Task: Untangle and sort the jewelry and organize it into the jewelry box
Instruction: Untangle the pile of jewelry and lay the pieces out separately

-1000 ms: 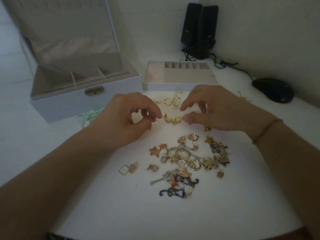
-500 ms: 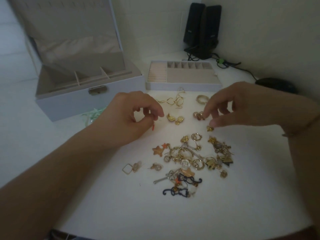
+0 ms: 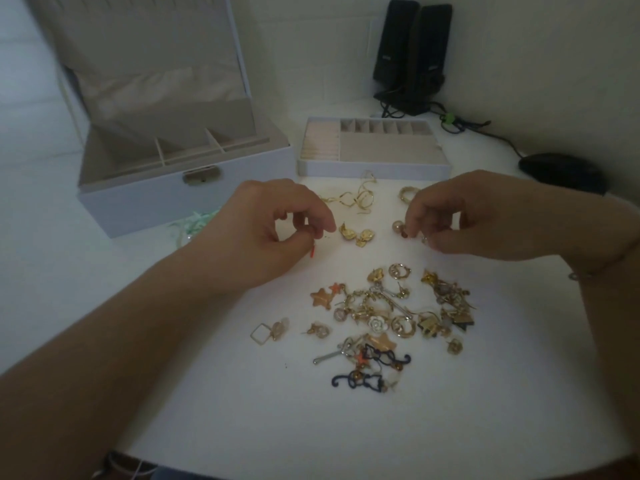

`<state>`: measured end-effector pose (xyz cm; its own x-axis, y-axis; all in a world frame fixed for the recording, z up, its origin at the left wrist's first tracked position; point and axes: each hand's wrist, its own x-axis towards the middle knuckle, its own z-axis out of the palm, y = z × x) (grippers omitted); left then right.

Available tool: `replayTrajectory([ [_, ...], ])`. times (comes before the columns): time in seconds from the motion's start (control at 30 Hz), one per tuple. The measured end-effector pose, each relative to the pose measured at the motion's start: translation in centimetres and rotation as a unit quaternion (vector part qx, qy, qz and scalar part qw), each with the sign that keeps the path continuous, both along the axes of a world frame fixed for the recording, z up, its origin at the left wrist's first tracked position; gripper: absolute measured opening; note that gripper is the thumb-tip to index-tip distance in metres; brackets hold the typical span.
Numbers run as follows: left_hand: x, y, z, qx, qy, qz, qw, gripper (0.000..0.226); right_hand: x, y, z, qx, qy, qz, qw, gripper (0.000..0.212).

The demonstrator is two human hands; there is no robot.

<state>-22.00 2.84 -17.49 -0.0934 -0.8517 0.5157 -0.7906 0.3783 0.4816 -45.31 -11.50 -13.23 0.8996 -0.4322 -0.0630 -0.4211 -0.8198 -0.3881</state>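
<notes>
The left hand [image 3: 273, 233] hovers just above the white tabletop [image 3: 242, 410] with its fingers curled in, thumb and forefinger pinched together on a tiny orange piece [image 3: 312, 251] that pokes out below the thumb. The right hand [image 3: 478, 220] is curled the same way, its fingertips [image 3: 414, 225] pinching a small earring [image 3: 401, 230] with a round pale bead; whether that piece is lifted or resting on the tabletop cannot be told.

Between the 2 hands lies a pair of gold leaf-shaped earrings [image 3: 356, 234], touching neither hand. Beyond them sits a twisted gold ribbon-like piece [image 3: 349, 199], and a gold ring-shaped piece [image 3: 405, 194] lies just behind the right hand.

The main jewelry pile [image 3: 391, 313] lies nearer the person than both hands: gold hoops, star charms, a white flower, dark cat-shaped pieces, all tangled. A square wire earring [image 3: 263, 334] lies apart at the pile's left.

The jewelry box [image 3: 173, 199] stands open at the back left, lid upright, its divided compartments showing. Its removable tray [image 3: 374, 150] sits beside it to the right, with ring rolls and small cells. 2 black speakers [image 3: 412, 53] and a dark mouse [image 3: 561, 171] stand farther back on the right.
</notes>
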Motion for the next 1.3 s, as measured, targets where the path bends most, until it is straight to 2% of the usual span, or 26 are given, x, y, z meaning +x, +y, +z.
replayTrajectory([
  [0.17,0.0,0.0,0.0,-0.004,-0.006,-0.003,1.000,0.026,-0.1,0.2,0.4,0.013,-0.008,0.007,1.000,0.018],
  [0.3,0.0,0.0,0.1,-0.002,-0.004,-0.004,1.000,0.026,-0.4,0.2,0.3,0.076,0.016,0.029,0.997,0.020],
  [0.5,0.0,0.1,0.0,0.000,-0.001,0.002,1.000,0.025,-0.6,0.1,0.5,0.058,0.025,0.032,0.997,0.019],
  [0.6,0.0,0.1,0.0,0.000,-0.003,-0.004,1.000,0.025,-0.6,0.3,0.7,0.066,0.045,0.030,0.996,0.007],
  [0.7,0.0,0.0,0.1,0.001,-0.004,-0.007,1.000,0.025,-0.5,0.3,0.5,0.069,0.073,0.027,0.995,0.016],
  [0.8,0.0,0.1,0.1,0.005,-0.002,-0.005,1.000,0.025,-0.1,0.1,-0.2,0.071,0.097,0.044,0.992,0.008],
  [0.93,0.0,0.1,0.0,0.007,0.000,-0.005,1.000,0.025,-0.3,-0.5,-0.5,0.105,0.049,0.076,0.990,0.006],
  [1.0,-0.1,0.1,0.0,0.004,0.001,-0.006,1.000,0.024,-0.5,-0.9,-0.5,0.222,-0.031,0.096,0.970,0.004],
  [1.07,-0.1,0.0,0.1,0.000,0.003,-0.009,1.000,0.024,-0.5,-1.4,-0.9,0.375,-0.120,0.110,0.913,0.009],
  [1.13,-0.1,0.1,0.1,-0.004,0.006,-0.010,1.000,0.023,-0.3,-1.8,-1.7,0.476,-0.163,0.127,0.855,0.009],
  [1.2,0.0,0.2,0.2,-0.005,0.002,-0.007,1.000,0.023,0.2,-2.2,-2.3,0.525,-0.170,0.125,0.824,0.009],
  [1.3,-0.1,0.3,0.2,0.001,0.001,-0.003,1.000,0.024,0.5,-2.5,-2.8,0.540,-0.171,0.109,0.817,0.011],
])
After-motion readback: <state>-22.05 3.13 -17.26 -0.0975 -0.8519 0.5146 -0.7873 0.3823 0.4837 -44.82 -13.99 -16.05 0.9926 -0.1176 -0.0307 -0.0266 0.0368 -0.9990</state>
